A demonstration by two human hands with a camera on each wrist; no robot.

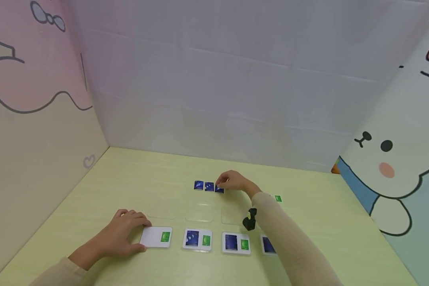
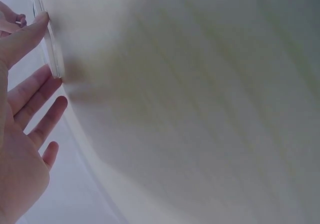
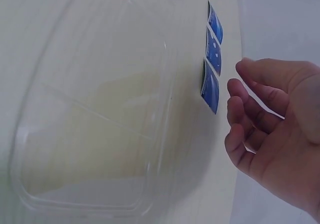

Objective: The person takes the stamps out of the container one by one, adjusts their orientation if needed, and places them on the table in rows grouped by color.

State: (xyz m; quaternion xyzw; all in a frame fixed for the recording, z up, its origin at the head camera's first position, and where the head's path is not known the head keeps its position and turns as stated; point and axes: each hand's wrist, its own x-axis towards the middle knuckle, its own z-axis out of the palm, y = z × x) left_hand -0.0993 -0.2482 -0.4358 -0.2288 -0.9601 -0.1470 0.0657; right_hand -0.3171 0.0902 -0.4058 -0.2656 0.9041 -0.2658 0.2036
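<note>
My left hand (image 1: 123,232) holds a white card (image 1: 150,239) by its left side, with thumb and fingers at opposite edges. A green picture is on that card's right part; its left part is plain white. In the left wrist view the thumb and fingers meet the edges of its clear holder (image 2: 52,49). Farther back, my right hand (image 1: 236,182) hovers by the rightmost of three small dark-blue picture pieces (image 1: 209,186). The right wrist view shows its fingers loosely bent, apart from the nearest blue piece (image 3: 212,90), with nothing between them.
Right of the held card lie white cards with blue and green pictures (image 1: 197,239), (image 1: 236,243); my right sleeve partly covers another card (image 1: 268,245). Clear plastic trays (image 1: 199,219) stand behind them. A small green piece (image 1: 278,198) lies beyond the right forearm. Walls enclose the table.
</note>
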